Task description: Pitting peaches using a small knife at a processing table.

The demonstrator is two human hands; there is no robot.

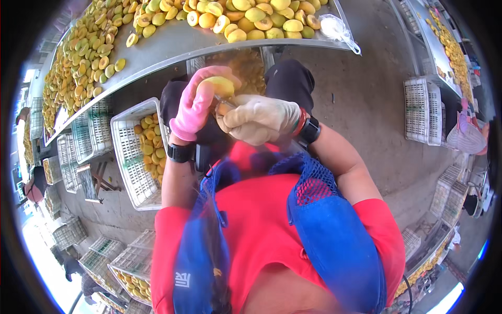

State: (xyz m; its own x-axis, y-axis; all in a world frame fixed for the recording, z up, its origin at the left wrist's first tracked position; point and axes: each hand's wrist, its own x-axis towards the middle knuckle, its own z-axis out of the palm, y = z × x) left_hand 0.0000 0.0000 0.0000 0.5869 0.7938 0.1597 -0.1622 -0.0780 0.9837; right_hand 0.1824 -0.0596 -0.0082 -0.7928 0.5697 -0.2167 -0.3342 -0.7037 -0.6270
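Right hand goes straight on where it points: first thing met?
Probably the pink-gloved left hand, just left of the right hand; the yellow stone fruit held there sits slightly higher in view. Depth is unclear.

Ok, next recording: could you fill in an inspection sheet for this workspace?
Surface: metal table, bearing piled fruit halves
Job's things: yellow fruit and a small tool, the latter mostly hidden
Clutter: crumpled white bag at the table's right corner
Hands: left hand, pink-gloved, grips the fruit; right hand, pale-gloved, grips the tool
Cables: thin dark cord at lower right, purpose unclear
Surroundings: white crate with fruit at left; white crates and another fruit-laden table at right
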